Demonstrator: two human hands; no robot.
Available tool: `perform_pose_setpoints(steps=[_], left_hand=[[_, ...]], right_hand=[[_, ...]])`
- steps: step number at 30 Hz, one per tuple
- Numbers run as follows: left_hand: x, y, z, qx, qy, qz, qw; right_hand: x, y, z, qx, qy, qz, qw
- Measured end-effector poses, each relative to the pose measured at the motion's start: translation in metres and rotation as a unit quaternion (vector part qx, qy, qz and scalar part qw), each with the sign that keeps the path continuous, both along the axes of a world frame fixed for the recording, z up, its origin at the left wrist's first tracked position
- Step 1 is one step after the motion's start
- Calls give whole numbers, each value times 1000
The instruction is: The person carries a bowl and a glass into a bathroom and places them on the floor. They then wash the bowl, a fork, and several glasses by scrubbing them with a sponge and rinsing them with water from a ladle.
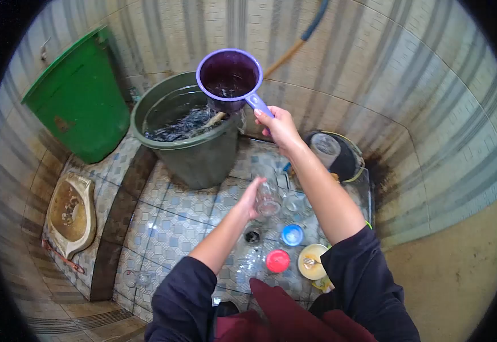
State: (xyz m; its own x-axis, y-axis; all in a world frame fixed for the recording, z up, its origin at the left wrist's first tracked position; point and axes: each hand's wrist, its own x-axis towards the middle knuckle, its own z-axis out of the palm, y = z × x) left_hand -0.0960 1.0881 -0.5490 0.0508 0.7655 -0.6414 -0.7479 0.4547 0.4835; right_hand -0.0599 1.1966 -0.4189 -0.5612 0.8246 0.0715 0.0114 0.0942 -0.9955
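Note:
My right hand (281, 129) is wrapped round the handle of a purple water dipper (254, 101), which hangs over the near rim of a dark green bucket (188, 162) and has some water in it. Lower down, my left hand (252, 199) grips a clear glass jar (269, 206) above the tiled floor. Near the jar are some clear glassware (294, 203), a blue lid (292, 235), a red lid (278, 261) and a cream bowl (313, 261) with a fork in it. Water fills much of the bucket, and its surface is rippled.
A green tub (80, 97) leans against the wall at the left. Below it a squat toilet (73, 214) is set in a raised tiled step. A black pail (346, 158) with a clear container stands at the right. A hose (315, 23) hangs down the back wall.

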Motion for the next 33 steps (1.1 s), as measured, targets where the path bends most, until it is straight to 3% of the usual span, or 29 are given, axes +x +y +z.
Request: perform_pose_setpoints(steps=[5,7,11,13,15,16,17,20,23,25,27,31,33], left_hand=[[50,50,-3,19,116,27,993],[70,61,-2,62,24,-23,998],[118,64,4,48,-65,-30,996],[144,59,16,70,-58,-27,996],[162,53,26,28,-41,-23,999],[161,67,-16,-8,-73,-25,997],[167,64,-17,-10,-74,-28,997],[176,60,-22,72,-81,-76,991],[165,56,-39,-28,-56,-30,998],[154,53,-43,46,-119,-66,990],[149,48,-40,21,-67,-46,996],[132,39,-45,130,-59,-98,985],[129,32,-41,156,-25,-110,981]], right_hand=[[94,-10,-35,35,107,20,993],[124,-10,-56,38,126,28,991],[166,-12,-86,49,163,0,985],[184,-13,-93,27,184,-11,983],[201,-13,-100,21,153,-12,988],[207,-13,-101,20,152,-17,988],[212,-14,-101,15,150,-20,988],[227,-13,-108,29,142,-37,989],[241,-11,-119,65,116,-50,990],[249,-12,-122,87,96,-52,990],[255,-16,-124,83,58,-77,992],[263,-16,-133,88,39,-91,991],[267,-14,-138,117,-52,-109,986]])
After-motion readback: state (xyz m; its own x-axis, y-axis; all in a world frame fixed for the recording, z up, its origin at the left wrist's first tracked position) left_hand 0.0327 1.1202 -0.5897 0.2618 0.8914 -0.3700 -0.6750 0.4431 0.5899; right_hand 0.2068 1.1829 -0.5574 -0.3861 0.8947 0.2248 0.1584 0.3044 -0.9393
